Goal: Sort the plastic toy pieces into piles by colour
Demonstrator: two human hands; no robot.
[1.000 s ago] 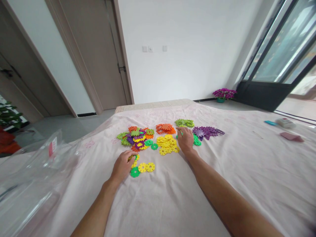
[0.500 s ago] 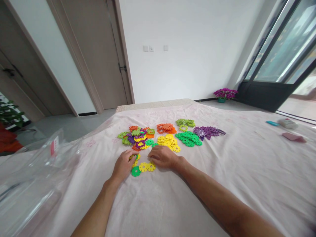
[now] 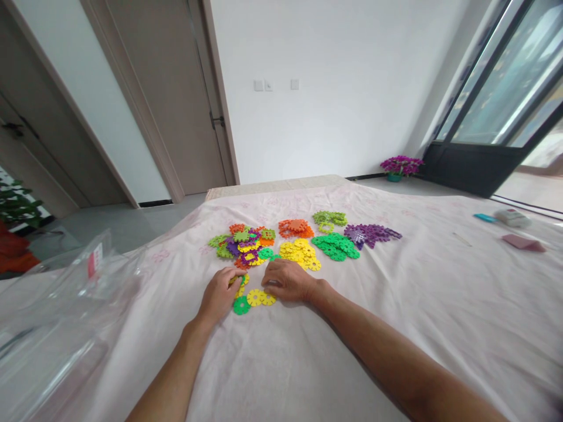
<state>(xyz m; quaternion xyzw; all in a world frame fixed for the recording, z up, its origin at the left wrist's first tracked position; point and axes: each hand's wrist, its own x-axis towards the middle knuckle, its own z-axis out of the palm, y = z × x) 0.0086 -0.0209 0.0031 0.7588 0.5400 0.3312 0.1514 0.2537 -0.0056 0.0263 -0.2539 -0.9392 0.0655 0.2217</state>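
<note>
Left of the yellow disc pile (image 3: 299, 253) sits a mixed pile of toothed pieces (image 3: 241, 236); on the yellow pile's near left, the left hand (image 3: 221, 293) curls over small notched discs (image 3: 240, 292), its grip hidden; a loose green disc (image 3: 237, 306) and two yellow discs (image 3: 251, 298) lie just rightward, nearer than that pile. The right hand (image 3: 288, 280) has come from the green disc pile (image 3: 335, 246), right of the yellow one, to the near side, fingers bent down, any pinch unclear; work now seemingly centres on the loose discs.
</note>
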